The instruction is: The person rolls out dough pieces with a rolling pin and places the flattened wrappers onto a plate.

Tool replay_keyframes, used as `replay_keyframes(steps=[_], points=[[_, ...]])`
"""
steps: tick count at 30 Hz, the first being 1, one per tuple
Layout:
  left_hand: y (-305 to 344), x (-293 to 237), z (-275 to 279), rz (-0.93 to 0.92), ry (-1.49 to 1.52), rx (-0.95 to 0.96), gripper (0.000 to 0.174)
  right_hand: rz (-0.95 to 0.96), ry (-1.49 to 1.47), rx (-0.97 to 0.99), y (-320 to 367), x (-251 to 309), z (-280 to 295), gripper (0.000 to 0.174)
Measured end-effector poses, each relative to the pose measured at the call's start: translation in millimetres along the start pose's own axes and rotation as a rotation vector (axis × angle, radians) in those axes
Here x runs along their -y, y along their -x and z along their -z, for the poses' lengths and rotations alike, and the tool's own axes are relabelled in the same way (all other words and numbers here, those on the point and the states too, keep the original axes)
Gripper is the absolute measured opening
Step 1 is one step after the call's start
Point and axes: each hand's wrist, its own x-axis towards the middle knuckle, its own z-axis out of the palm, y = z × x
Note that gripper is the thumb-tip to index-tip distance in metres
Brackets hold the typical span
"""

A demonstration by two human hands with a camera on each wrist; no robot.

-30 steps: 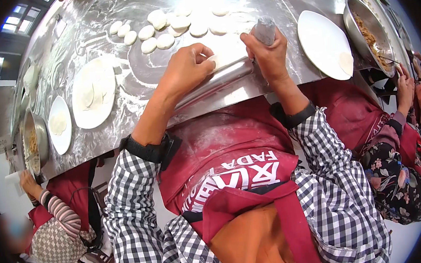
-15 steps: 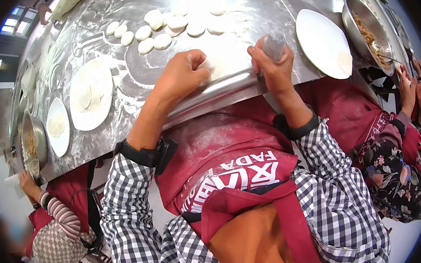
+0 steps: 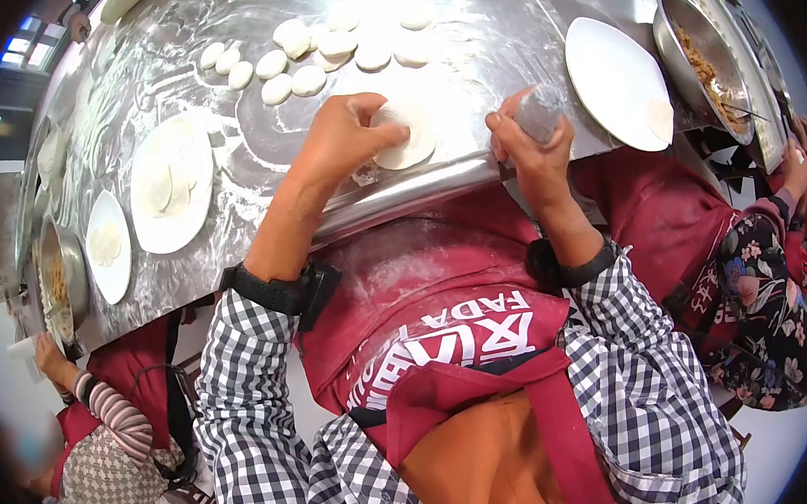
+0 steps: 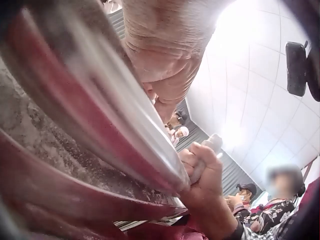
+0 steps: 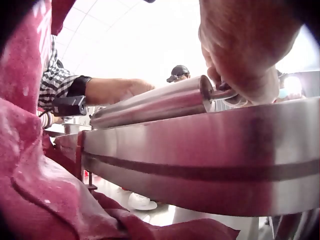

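Note:
In the head view my left hand pinches the near edge of a thin round dough wrapper, which lies on the floured steel table. My right hand grips the grey handle of a metal rolling pin. The pin's smooth barrel lies along the table's front edge, on the near side of the wrapper. From the right wrist view, the right fingers are curled round the handle at the barrel's end. The left fingertips are hidden in the left wrist view.
Several dough pieces lie beyond my hands. A plate with wrappers is on the left, a smaller plate beside it. To the right are a white plate with one wrapper and a steel bowl of filling. People sit on both sides.
The rolling pin has drawn back toward the table's front edge, uncovering more of the wrapper. My right hand has moved slightly right and toward me. My left hand stays at the wrapper's edge.

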Motion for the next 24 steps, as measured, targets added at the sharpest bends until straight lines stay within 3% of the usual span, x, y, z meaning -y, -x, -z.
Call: replay_keyframes(steps=[2,5,9,11,14,17,20,24], points=[[5.7,-9.2,3.0,0.046,0.184,0.024,0.031,0.019,0.063,0.005,-19.0,-7.7,-4.6,0.018],[2.6,-4.2,3.3,-0.021,-0.07,-0.011,0.03,0.049,0.061,0.007,-43.2,-9.6,-20.2,0.017],[1.8,-8.2,1.8,-0.061,-0.027,-0.075,0.027,0.137,0.11,-0.018,-47.3,-16.3,-22.1,0.017],[-2.0,-8.0,-0.7,-0.029,-0.044,-0.047,0.022,0.088,0.095,-0.006,-40.0,-12.9,-16.0,0.016],[-7.0,4.4,-4.4,-0.024,-0.065,0.017,0.034,-0.001,0.031,0.011,-13.1,-4.3,-3.2,0.015],[-8.0,8.9,-4.4,-0.035,-0.006,0.033,0.033,-0.012,0.001,0.001,-0.5,1.0,1.2,0.015],[2.2,-4.0,-0.1,0.047,0.286,0.052,0.025,-0.026,-0.018,0.0,1.4,0.9,1.4,0.016],[10.6,-3.7,0.3,0.025,0.14,0.034,0.02,0.006,0.036,0.009,-25.0,-8.5,-6.9,0.016]])
